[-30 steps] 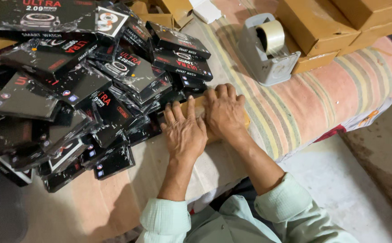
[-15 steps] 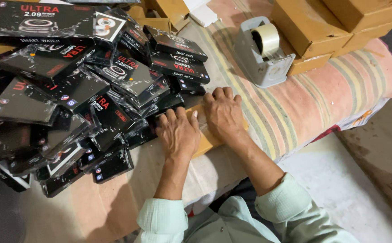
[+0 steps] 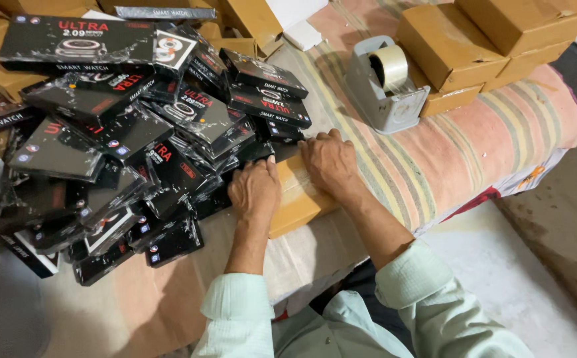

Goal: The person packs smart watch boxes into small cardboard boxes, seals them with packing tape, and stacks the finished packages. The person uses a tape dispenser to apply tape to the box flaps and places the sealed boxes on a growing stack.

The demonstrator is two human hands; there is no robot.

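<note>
Both hands lay flat and open on a brown box (image 3: 298, 199) on the striped cloth (image 3: 434, 159). The left hand (image 3: 255, 189) pressed its near side, the right hand (image 3: 330, 162) its far side. Black boxes (image 3: 136, 132) were piled just beside, and a tape dispenser (image 3: 384, 86) stood near.

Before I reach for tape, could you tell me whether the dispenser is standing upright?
Upright. The grey tape dispenser sits on its base on the striped cloth, roll on top.
</note>
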